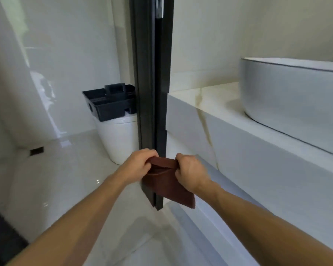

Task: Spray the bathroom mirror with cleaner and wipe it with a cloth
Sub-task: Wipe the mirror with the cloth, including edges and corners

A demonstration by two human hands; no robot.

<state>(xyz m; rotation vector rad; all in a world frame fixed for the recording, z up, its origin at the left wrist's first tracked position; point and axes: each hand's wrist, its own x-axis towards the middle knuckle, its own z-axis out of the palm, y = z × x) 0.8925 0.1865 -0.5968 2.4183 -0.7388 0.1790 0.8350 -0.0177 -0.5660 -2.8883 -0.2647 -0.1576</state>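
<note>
- Cloth (166,181): the brown cloth hung low in the middle of the frame, folded over, with its top edge stretched between your two hands.
- Your left hand (137,167) pinched the left end of that top edge, with its fingers curled tight around the cloth.
- Your right hand (189,172) gripped the right end the same way, with its fingers curled in and closed on the cloth.
- Both of your bare arms reached in from the bottom corners of the frame.
- Right behind the cloth stood a tall black door frame (152,93), running up the middle of the frame.
- At the left of the middle, a dark caddy (109,102) sat on top of a white toilet (119,139).
- At the right, a round white sink bowl (292,95) sat on a pale marble counter (210,100).
</note>
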